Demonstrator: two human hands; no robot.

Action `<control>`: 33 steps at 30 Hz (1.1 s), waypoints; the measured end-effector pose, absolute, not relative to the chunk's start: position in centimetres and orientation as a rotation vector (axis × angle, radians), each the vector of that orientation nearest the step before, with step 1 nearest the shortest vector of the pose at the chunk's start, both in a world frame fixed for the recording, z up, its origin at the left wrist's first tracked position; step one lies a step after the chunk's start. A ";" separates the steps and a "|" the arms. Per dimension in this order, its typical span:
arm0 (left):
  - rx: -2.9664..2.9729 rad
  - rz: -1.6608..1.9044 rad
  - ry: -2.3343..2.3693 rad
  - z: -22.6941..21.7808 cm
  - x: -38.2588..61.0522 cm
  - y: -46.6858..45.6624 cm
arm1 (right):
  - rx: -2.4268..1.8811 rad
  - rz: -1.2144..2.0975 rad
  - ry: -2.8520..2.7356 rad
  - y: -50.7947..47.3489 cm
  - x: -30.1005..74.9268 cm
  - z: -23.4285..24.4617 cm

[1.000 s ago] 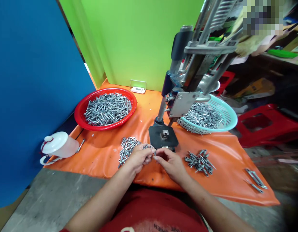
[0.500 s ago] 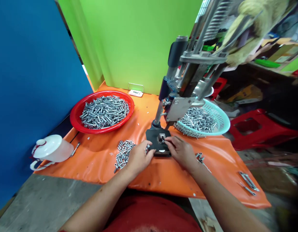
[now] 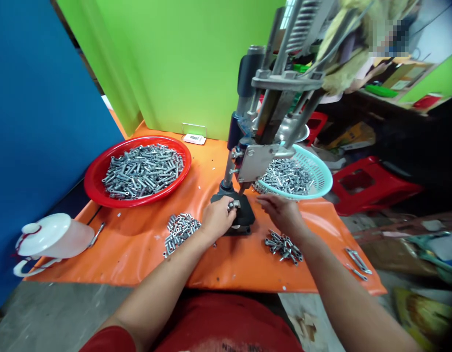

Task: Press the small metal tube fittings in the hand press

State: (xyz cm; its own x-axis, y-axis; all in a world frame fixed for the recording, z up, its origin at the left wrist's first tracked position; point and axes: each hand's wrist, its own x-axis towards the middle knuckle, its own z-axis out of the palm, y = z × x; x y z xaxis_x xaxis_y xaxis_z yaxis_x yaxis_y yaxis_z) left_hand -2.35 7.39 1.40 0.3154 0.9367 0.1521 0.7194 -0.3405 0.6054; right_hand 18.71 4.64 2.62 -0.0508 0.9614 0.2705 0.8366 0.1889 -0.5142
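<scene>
My left hand is over the black base plate of an upright press. Its thumb and fingers close on a small silvery metal sleeve, right at the press's fixture, which the hand partly covers. To the right of the plate, in front of the turquoise basket, my right hand has its fingers drawn together; whatever is in them is too small to make out. A pile of short metal sleeves lies left of the plate. Below my right hand lies a heap of longer metal pieces.
A red basin full of metal pieces stands at the left, a turquoise basket with more behind the press. A lidded white jug sits at the left edge, wrenches at the right. Beyond are a red stool and another person's arm.
My right hand has moved off the fixture to the right, uncovering the heap of metal pieces. My left hand has come in over the fixture with the metal sleeve. The view has shifted.
</scene>
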 end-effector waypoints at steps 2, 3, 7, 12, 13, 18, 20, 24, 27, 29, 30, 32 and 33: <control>2.163 0.686 1.472 1.3 -2.4 7.4 | -1.898 0.406 -1.945 3.5 20.9 2.7; 2.164 0.688 1.473 1.3 -2.4 7.4 | -1.996 0.443 -2.009 2.8 21.8 2.7; 2.175 0.691 1.472 1.2 -2.4 7.4 | -2.177 0.439 -2.196 0.1 22.7 2.0; 2.252 0.669 1.525 1.2 -2.4 7.0 | -2.194 0.308 -2.265 -1.4 21.9 1.7; 2.273 0.684 1.540 1.2 -2.5 6.7 | -2.191 0.288 -2.271 -1.4 21.8 1.8; 2.543 0.812 1.269 1.0 -2.1 4.1 | -2.007 0.362 -2.200 -1.6 20.9 2.7; 2.646 0.749 1.059 0.8 -1.6 2.9 | -1.815 0.486 -2.162 -1.9 19.7 3.5; 2.479 0.704 0.964 0.6 -1.1 1.6 | -1.518 0.693 -2.035 -1.9 16.8 4.8; 2.170 0.801 1.054 0.8 -1.4 1.9 | -1.455 0.850 -1.772 -0.9 15.2 4.5; 2.026 0.854 1.099 1.1 -1.6 2.5 | -1.401 0.963 -1.584 0.2 14.6 3.9; 1.954 0.889 1.134 1.1 -1.7 3.0 | -1.370 0.981 -1.515 0.9 14.4 3.5; 1.786 0.985 1.235 1.1 -1.7 4.1 | -1.331 0.915 -1.442 2.4 14.1 2.9; 1.704 1.030 1.286 1.0 -1.6 4.8 | -1.320 0.853 -1.425 3.2 14.1 2.8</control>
